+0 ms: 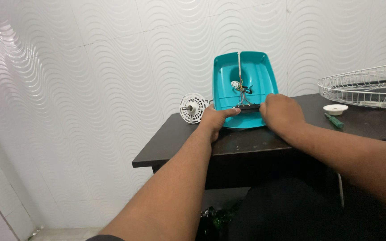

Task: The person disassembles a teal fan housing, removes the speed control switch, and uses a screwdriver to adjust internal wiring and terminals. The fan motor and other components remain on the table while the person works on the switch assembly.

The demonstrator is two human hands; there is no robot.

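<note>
On the dark table (179, 143), both the left hand (213, 119) and right hand (280, 111) grip the upturned teal fan base (260, 73), with a green screwdriver (334, 120) just right of it.

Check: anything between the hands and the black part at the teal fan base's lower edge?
Nothing visible. The left hand and right hand already grip the black part on the teal fan base.
</note>
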